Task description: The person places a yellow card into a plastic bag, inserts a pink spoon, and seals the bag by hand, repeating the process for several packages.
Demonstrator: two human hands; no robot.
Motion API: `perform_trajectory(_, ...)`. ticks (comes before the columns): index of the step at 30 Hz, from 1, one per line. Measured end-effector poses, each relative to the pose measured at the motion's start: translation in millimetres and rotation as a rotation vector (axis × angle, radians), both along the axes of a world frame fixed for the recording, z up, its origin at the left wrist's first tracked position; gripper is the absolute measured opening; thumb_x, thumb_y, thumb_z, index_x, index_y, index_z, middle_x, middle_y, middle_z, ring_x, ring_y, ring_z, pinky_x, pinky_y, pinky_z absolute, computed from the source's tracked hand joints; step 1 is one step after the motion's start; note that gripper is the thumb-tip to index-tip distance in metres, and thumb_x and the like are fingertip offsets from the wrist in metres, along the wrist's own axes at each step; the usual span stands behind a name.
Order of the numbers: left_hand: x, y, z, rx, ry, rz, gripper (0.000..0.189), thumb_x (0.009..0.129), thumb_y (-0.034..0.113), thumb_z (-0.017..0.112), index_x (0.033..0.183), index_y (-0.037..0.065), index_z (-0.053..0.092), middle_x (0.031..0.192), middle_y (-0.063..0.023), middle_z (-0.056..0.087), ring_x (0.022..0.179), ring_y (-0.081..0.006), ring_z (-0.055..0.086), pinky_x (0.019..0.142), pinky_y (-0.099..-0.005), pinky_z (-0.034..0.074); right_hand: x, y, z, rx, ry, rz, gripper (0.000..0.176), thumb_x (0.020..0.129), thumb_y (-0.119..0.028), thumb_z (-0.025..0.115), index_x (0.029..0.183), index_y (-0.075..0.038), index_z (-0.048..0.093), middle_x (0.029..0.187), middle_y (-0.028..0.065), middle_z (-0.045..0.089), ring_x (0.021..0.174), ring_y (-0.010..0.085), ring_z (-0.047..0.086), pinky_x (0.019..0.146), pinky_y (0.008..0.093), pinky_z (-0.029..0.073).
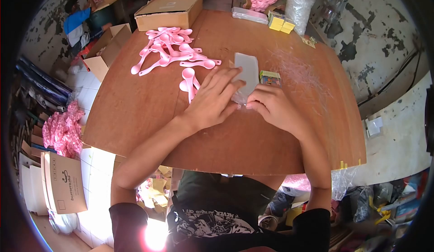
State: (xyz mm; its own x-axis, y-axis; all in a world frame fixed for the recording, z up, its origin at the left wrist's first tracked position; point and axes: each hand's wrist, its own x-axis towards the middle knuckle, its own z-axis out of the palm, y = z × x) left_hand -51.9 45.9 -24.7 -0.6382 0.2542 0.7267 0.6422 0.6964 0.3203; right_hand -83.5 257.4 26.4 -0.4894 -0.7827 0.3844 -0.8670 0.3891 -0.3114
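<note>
The flat, translucent rectangular plastic packet (247, 63) lies between the hands, on or just above the brown wooden bench (149, 116). The left hand (216, 94) spreads its fingers over the packet's left side; whether that grip clamps it I cannot tell. The right hand (274, 109) has thumb and fingertips pinched together on the packet's near end. Just beyond the right hand sits a small yellow-and-dark printed box (270, 77); thin, clear plastic strips (304, 71) scatter farther right. Glossy pink plastic spoons (169, 53) heap left.
</note>
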Motion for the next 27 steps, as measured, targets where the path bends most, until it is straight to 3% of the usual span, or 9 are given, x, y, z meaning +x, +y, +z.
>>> perform_trajectory(3,1,-11,9,-0.163,0.089,-0.291,0.026,0.080,0.010,0.073,0.103,0.006,0.063,0.117,-0.0134,0.062,0.118,-0.0286,0.057,0.110,-0.0483,0.033,10,6,8,-0.129,-0.063,0.009,0.008,0.084,-0.009,0.067,0.085,-0.001,0.066,0.081,0.0124,0.063,0.077,0.0299,0.063,0.068,0.0389,0.049)
perform_trajectory(5,3,-12,8,0.070,-0.076,-0.465,0.017,0.080,0.005,0.070,0.096,0.001,0.063,0.097,-0.0101,0.067,0.089,-0.0278,0.067,0.108,-0.0472,0.040,8,17,10,-0.160,-0.225,-0.182,0.007,0.085,-0.005,0.066,0.089,0.000,0.065,0.086,0.0144,0.064,0.078,0.0309,0.064,0.065,0.0371,0.051)
perform_trajectory(6,7,-10,14,0.198,-0.076,-0.448,0.005,0.084,-0.001,0.066,0.087,-0.001,0.062,0.087,-0.0091,0.069,0.075,-0.0222,0.070,0.095,-0.0412,0.052,2,20,10,-0.251,-0.258,-0.295,0.007,0.084,-0.004,0.066,0.090,0.001,0.065,0.089,0.0156,0.065,0.079,0.0313,0.064,0.064,0.0359,0.051)
perform_trajectory(7,10,-10,16,0.199,-0.076,-0.452,0.005,0.084,-0.001,0.066,0.087,-0.001,0.062,0.087,-0.0091,0.069,0.075,-0.0222,0.070,0.095,-0.0412,0.052,-6,24,9,-0.344,-0.290,-0.406,0.009,0.084,-0.002,0.066,0.092,0.001,0.065,0.092,0.0168,0.065,0.081,0.0318,0.065,0.064,0.0348,0.052)
perform_trajectory(10,15,-15,26,0.689,-0.495,-0.454,0.009,0.088,-0.003,0.067,0.095,-0.003,0.061,0.095,-0.0098,0.070,0.084,-0.0135,0.069,0.073,-0.0246,0.057,-34,55,-20,-0.146,-0.041,-0.322,0.013,0.080,-0.001,0.070,0.091,0.002,0.065,0.095,0.0175,0.065,0.081,0.0334,0.065,0.069,0.0396,0.052)
perform_trajectory(13,23,-17,38,0.960,-0.673,-0.496,0.016,0.087,-0.002,0.068,0.102,-0.003,0.062,0.095,-0.0100,0.070,0.083,-0.0142,0.069,0.073,-0.0253,0.058,-39,63,-24,-0.005,-0.039,-0.309,0.017,0.076,-0.001,0.074,0.091,0.002,0.066,0.094,0.0169,0.065,0.081,0.0340,0.064,0.071,0.0422,0.050)
perform_trajectory(18,45,-8,41,1.103,-0.861,-0.470,0.029,0.087,0.010,0.073,0.112,-0.002,0.064,0.096,-0.0082,0.070,0.083,-0.0113,0.067,0.073,-0.0246,0.058,-45,67,-29,0.081,-0.125,-0.384,0.019,0.072,-0.001,0.076,0.090,0.001,0.069,0.090,0.0167,0.066,0.080,0.0343,0.064,0.072,0.0417,0.050)
perform_trajectory(24,52,0,23,1.151,-0.897,-0.388,0.020,0.089,0.010,0.069,0.107,0.001,0.067,0.094,-0.0087,0.072,0.083,-0.0091,0.067,0.072,-0.0219,0.055,-42,67,-25,-0.078,0.043,-0.327,0.009,0.078,-0.002,0.071,0.083,0.002,0.065,0.085,0.0163,0.067,0.074,0.0337,0.064,0.068,0.0395,0.050)
perform_trajectory(27,49,-2,15,1.064,-0.851,-0.387,0.017,0.089,0.009,0.070,0.103,0.000,0.069,0.092,-0.0084,0.072,0.083,-0.0087,0.066,0.070,-0.0213,0.052,-26,59,1,-0.279,0.296,-0.547,0.007,0.082,-0.005,0.069,0.087,0.000,0.066,0.084,0.0144,0.067,0.074,0.0319,0.065,0.066,0.0381,0.051)
